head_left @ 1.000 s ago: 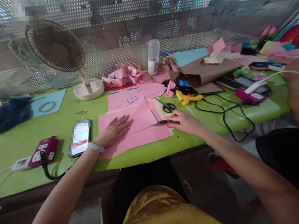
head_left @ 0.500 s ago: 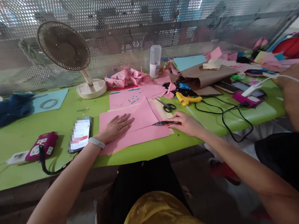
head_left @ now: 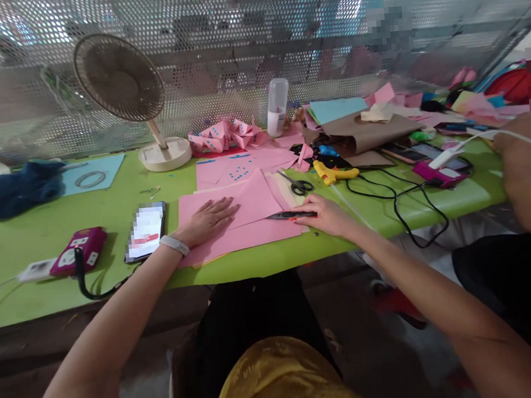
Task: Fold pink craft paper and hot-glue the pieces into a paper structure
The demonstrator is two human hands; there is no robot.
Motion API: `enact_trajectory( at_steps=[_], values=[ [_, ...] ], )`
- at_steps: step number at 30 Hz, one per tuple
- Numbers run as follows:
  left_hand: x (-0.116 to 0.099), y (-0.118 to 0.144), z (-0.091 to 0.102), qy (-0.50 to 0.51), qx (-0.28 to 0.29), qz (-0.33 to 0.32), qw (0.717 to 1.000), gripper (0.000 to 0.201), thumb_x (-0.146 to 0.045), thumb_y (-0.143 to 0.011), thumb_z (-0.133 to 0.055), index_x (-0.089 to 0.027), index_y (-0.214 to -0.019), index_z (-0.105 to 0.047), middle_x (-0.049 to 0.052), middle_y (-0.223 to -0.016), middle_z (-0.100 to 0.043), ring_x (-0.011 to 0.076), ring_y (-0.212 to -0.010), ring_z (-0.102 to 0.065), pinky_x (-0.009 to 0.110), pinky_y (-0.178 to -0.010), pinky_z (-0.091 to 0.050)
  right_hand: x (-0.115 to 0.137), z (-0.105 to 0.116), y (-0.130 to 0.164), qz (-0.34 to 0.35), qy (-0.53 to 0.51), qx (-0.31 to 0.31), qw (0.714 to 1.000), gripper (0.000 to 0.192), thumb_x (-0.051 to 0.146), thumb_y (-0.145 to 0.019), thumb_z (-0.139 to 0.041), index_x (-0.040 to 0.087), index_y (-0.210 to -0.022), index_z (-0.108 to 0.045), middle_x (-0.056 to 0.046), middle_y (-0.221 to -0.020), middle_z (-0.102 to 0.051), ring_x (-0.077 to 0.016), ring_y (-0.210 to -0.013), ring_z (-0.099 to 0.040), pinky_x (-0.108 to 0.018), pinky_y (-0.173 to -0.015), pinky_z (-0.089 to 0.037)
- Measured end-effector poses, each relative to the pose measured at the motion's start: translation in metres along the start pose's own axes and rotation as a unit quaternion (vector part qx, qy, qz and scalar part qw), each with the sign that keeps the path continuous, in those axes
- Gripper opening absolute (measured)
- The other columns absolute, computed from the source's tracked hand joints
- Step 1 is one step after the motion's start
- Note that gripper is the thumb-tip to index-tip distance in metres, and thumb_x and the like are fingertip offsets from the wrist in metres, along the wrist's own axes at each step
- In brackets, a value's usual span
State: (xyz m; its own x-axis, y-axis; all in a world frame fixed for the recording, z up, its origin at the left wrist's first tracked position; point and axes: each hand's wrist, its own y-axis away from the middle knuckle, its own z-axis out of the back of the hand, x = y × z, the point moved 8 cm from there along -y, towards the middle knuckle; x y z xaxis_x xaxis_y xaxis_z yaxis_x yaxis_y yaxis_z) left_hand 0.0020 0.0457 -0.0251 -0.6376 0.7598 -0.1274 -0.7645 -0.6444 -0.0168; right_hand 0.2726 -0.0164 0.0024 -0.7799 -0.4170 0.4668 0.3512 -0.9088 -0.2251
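Observation:
My left hand [head_left: 210, 222] lies flat with fingers stretched on a folded sheet of pink paper [head_left: 251, 194], pressing it against the sheets beneath. A pale band is round that wrist. My right hand [head_left: 324, 214] is closed round a dark utility knife [head_left: 285, 215] with an orange-red part. Its pointed end aims left, at the folded sheet's lower edge over a larger pink sheet [head_left: 268, 238]. The exact contact of its tip is too small to tell. Dark-handled scissors [head_left: 302, 187] lie just beyond my right hand.
A phone [head_left: 146, 233] and a magenta power box [head_left: 79, 251] with cables are left. Behind stand a fan [head_left: 165, 154], folded pink paper shapes [head_left: 226, 136] and a clear-topped bottle [head_left: 277, 107]. A yellow glue gun [head_left: 334, 172] lies right, near another person's arm [head_left: 527, 172].
My right hand and the utility knife have shifted slightly left along the folded paper's edge. My left hand stays flat on the paper. The view has moved a little.

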Motion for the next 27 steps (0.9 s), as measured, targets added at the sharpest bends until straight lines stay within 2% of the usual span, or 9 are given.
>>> enact_trajectory(
  at_steps=[8, 12, 17, 27],
  values=[
    [0.001, 0.000, 0.000, 0.000, 0.006, 0.007, 1.000, 0.055, -0.049, -0.102, -0.014, -0.032, -0.153, -0.021, 0.000, -0.162, -0.014, 0.0161, -0.149, -0.013, 0.040, -0.120, -0.008, 0.009, -0.003, 0.001, -0.003, 0.001, 0.000, 1.000, 0.032, 0.041, -0.087, -0.064, 0.028, -0.116, -0.071, -0.005, -0.093, -0.059, -0.0201, -0.084, -0.062, -0.034, -0.076, -0.052],
    [0.001, 0.000, 0.000, 0.002, 0.002, 0.008, 1.000, 0.056, -0.050, -0.101, -0.013, -0.031, -0.153, -0.023, 0.000, -0.162, -0.015, 0.0161, -0.149, -0.013, 0.040, -0.120, -0.009, 0.012, -0.008, -0.003, 0.000, 0.014, -0.014, 1.000, 0.035, 0.040, -0.086, -0.065, 0.026, -0.118, -0.070, -0.007, -0.099, -0.059, -0.0218, -0.090, -0.062, -0.035, -0.081, -0.052],
    [0.000, 0.000, 0.000, 0.005, 0.003, 0.014, 1.000, 0.056, -0.051, -0.101, -0.014, -0.032, -0.153, -0.024, -0.001, -0.162, -0.016, 0.0163, -0.149, -0.014, 0.040, -0.120, -0.009, 0.017, -0.013, -0.001, 0.020, 0.016, -0.024, 0.999, 0.033, 0.042, -0.088, -0.063, 0.029, -0.117, -0.071, -0.006, -0.096, -0.058, -0.0208, -0.089, -0.061, -0.035, -0.081, -0.052],
    [0.000, 0.000, -0.001, 0.009, 0.004, 0.019, 1.000, 0.056, -0.052, -0.100, -0.013, -0.033, -0.152, -0.025, -0.003, -0.161, -0.015, 0.0161, -0.149, -0.014, 0.039, -0.120, -0.009, 0.031, -0.018, -0.002, 0.012, 0.018, -0.030, 0.999, 0.034, 0.042, -0.088, -0.063, 0.029, -0.118, -0.071, -0.007, -0.098, -0.056, -0.0221, -0.091, -0.061, -0.037, -0.083, -0.054]
  ],
)
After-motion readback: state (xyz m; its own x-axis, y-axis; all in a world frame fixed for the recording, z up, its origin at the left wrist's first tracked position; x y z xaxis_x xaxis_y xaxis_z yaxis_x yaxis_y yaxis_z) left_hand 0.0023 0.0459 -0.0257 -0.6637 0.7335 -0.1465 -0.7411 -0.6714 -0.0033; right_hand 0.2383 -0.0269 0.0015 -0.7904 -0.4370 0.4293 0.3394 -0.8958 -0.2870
